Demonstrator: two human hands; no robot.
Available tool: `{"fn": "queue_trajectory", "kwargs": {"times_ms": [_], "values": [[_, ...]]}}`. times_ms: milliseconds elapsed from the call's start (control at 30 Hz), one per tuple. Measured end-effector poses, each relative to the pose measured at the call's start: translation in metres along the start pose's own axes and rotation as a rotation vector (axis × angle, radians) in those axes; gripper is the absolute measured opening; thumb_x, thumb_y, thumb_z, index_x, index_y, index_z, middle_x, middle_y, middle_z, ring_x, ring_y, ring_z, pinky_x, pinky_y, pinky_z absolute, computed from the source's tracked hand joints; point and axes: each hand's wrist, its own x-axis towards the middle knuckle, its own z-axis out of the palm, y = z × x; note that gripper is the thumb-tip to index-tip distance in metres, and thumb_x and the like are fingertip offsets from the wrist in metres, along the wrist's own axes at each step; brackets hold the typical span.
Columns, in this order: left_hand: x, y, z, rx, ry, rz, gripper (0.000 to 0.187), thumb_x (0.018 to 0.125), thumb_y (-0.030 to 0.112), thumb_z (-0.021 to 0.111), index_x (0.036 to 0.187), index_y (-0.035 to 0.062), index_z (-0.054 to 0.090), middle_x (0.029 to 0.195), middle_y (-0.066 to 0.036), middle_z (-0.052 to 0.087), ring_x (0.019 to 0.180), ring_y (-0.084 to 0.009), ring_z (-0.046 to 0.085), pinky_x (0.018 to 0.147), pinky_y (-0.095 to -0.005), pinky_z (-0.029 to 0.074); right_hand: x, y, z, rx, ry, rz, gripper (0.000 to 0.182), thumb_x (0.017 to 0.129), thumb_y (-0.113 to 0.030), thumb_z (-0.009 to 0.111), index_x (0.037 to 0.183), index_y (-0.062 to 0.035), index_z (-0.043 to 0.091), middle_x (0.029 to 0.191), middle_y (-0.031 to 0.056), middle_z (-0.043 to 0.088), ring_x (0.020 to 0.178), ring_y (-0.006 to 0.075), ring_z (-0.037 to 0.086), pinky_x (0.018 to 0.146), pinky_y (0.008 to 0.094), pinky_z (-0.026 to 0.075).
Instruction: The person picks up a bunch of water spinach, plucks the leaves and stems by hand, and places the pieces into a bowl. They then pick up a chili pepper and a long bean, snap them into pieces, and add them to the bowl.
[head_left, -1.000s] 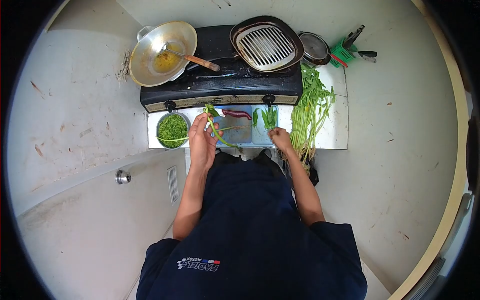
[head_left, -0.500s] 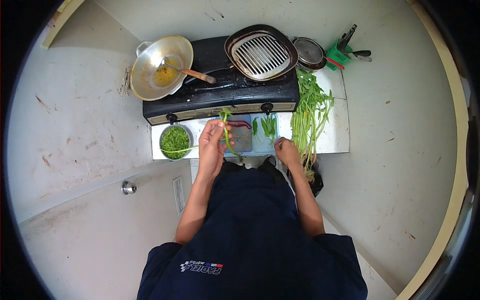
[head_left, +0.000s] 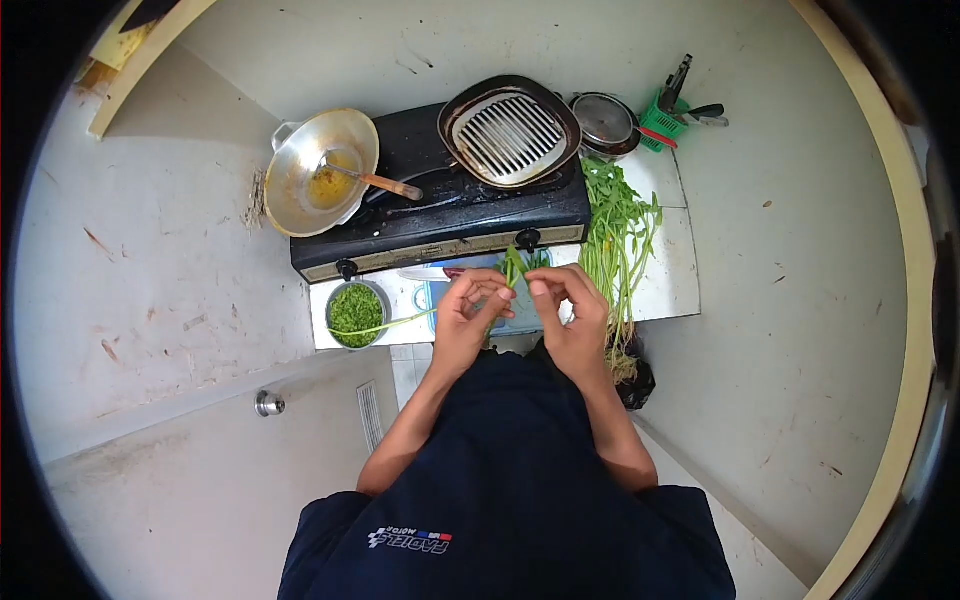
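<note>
In front of my body, my left hand (head_left: 472,318) pinches a green water spinach stem (head_left: 513,268). A long thin part of it (head_left: 405,321) trails left from that hand over a bowl of finely cut greens (head_left: 356,309). My right hand (head_left: 575,325) is closed at the stem's leafy top, thumb and forefinger together on it. Beneath both hands lies a blue tray (head_left: 527,322), mostly covered by them, with some green leaves (head_left: 536,260) at its back. A knife (head_left: 425,273) with a dark red handle rests by the tray's left back corner, its handle partly hidden by my left hand.
A black stove (head_left: 420,235) spans the back, carrying a wok (head_left: 290,190) with a wooden-handled ladle (head_left: 385,184) and a grill pan (head_left: 510,130). Rooted water spinach (head_left: 615,240) lies at right. Behind it are a lidded pan (head_left: 605,120) and a green utensil basket (head_left: 663,120).
My right hand has moved up and left from the tray's right side to the stem's top. My left hand has shifted right with the stem. The whole view has tilted slightly.
</note>
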Motion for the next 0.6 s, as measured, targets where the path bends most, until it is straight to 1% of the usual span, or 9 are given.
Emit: {"fn": "queue_trajectory", "kwargs": {"times_ms": [33, 133, 233, 333, 367, 467, 567, 600], "values": [[-0.001, -0.003, 0.003, -0.010, -0.016, -0.004, 0.021, 0.098, 0.001, 0.066, 0.118, 0.0000, 0.062, 0.108, -0.007, 0.064, 0.099, -0.0132, 0.064, 0.082, -0.0291, 0.058, 0.004, -0.008, -0.002, -0.051, 0.005, -0.044, 0.012, 0.093, -0.007, 0.071, 0.102, 0.0005, 0.072, 0.081, 0.0052, 0.063, 0.067, 0.0105, 0.058, 0.061, 0.0254, 0.044], [-0.001, -0.005, 0.015, 0.040, -0.055, 0.024, 0.020, 0.098, 0.001, 0.065, 0.118, -0.0006, 0.063, 0.110, -0.006, 0.064, 0.101, -0.0125, 0.062, 0.081, -0.0280, 0.058, 0.008, -0.012, -0.003, -0.154, -0.004, 0.043, 0.013, 0.089, -0.005, 0.073, 0.100, 0.0009, 0.072, 0.082, 0.0074, 0.064, 0.067, 0.0116, 0.058, 0.059, 0.0260, 0.043], [-0.002, -0.006, 0.019, 0.080, -0.068, -0.003, 0.021, 0.097, 0.001, 0.066, 0.118, -0.0003, 0.063, 0.111, -0.005, 0.063, 0.100, -0.0118, 0.061, 0.081, -0.0288, 0.058, 0.007, -0.005, -0.008, -0.149, -0.030, 0.126, 0.011, 0.089, -0.005, 0.074, 0.098, 0.0005, 0.072, 0.081, 0.0074, 0.064, 0.067, 0.0112, 0.057, 0.059, 0.0263, 0.043], [0.001, -0.007, 0.021, 0.066, -0.091, -0.057, 0.021, 0.099, 0.004, 0.065, 0.119, 0.0002, 0.063, 0.109, -0.004, 0.062, 0.099, -0.0115, 0.061, 0.082, -0.0298, 0.059, 0.005, 0.007, -0.014, -0.133, -0.061, 0.103, 0.011, 0.089, -0.004, 0.072, 0.098, 0.0016, 0.070, 0.083, 0.0081, 0.063, 0.066, 0.0143, 0.057, 0.059, 0.0280, 0.045], [0.002, -0.007, 0.022, 0.051, -0.098, -0.079, 0.021, 0.100, 0.006, 0.064, 0.120, 0.0002, 0.063, 0.109, -0.004, 0.062, 0.098, -0.0114, 0.061, 0.082, -0.0302, 0.059, 0.004, 0.012, -0.015, -0.051, -0.056, 0.133, 0.011, 0.089, -0.004, 0.072, 0.098, 0.0016, 0.070, 0.084, 0.0074, 0.062, 0.068, 0.0134, 0.057, 0.061, 0.0276, 0.045], [0.005, -0.010, 0.018, -0.158, -0.075, -0.347, 0.020, 0.103, 0.015, 0.061, 0.118, 0.0012, 0.062, 0.106, -0.003, 0.062, 0.097, -0.0108, 0.062, 0.081, -0.0306, 0.060, 0.001, 0.024, -0.012, 0.181, -0.049, 0.189, 0.011, 0.091, -0.003, 0.070, 0.100, 0.0019, 0.068, 0.089, 0.0056, 0.061, 0.074, 0.0112, 0.058, 0.067, 0.0266, 0.046], [0.008, -0.006, 0.018, -0.272, -0.148, -0.460, 0.021, 0.105, 0.021, 0.059, 0.115, 0.0030, 0.062, 0.105, -0.002, 0.062, 0.096, -0.0104, 0.062, 0.084, -0.0310, 0.060, -0.001, 0.026, -0.012, 0.380, -0.060, 0.201, 0.011, 0.093, 0.001, 0.066, 0.104, 0.0024, 0.063, 0.097, 0.0051, 0.060, 0.081, 0.0104, 0.059, 0.073, 0.0263, 0.048], [0.009, -0.006, 0.017, -0.293, -0.162, -0.472, 0.020, 0.105, 0.021, 0.059, 0.114, 0.0038, 0.062, 0.105, -0.002, 0.062, 0.096, -0.0102, 0.062, 0.084, -0.0311, 0.059, -0.002, 0.024, -0.013, 0.449, -0.066, 0.213, 0.011, 0.094, 0.002, 0.065, 0.105, 0.0026, 0.062, 0.099, 0.0053, 0.059, 0.083, 0.0106, 0.060, 0.075, 0.0264, 0.048]]}}
